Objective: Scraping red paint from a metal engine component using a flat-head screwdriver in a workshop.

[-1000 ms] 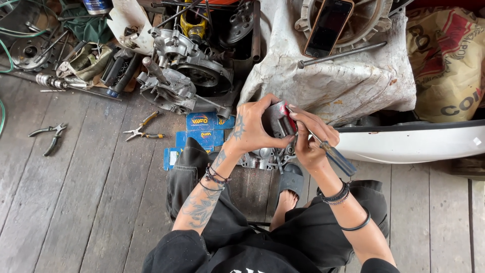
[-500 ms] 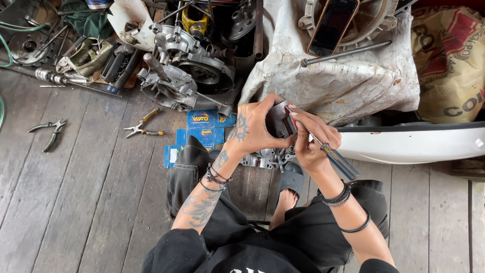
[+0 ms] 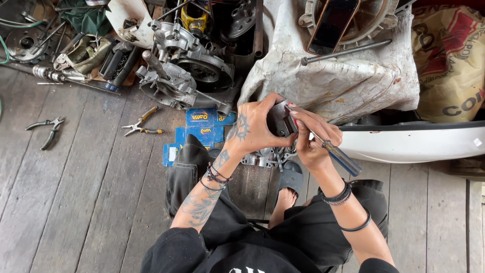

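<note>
Pretty cramped where you're working. Your left hand and right hand are boxed in by the dirty white cloth-covered lump just beyond them and the white curved panel off to the right. The real open room is the bare plank floor well to the left of your left hand.

Your left hand is wrapped around a small dark metal part, fingers curled shut over it, held up just above the grey engine casting sitting between your knees. Your right hand is closed on a screwdriver, blue-grey handle sticking out the back, tip touching the part.

Left of your left hand: blue cardboard packets, small yellow-handled pliers, and farther out black pliers. Beyond those is a heap of engine crankcase halves. A phone rests on the cloth pile, with a steel rod next to it. Weathered grey boards all around.
</note>
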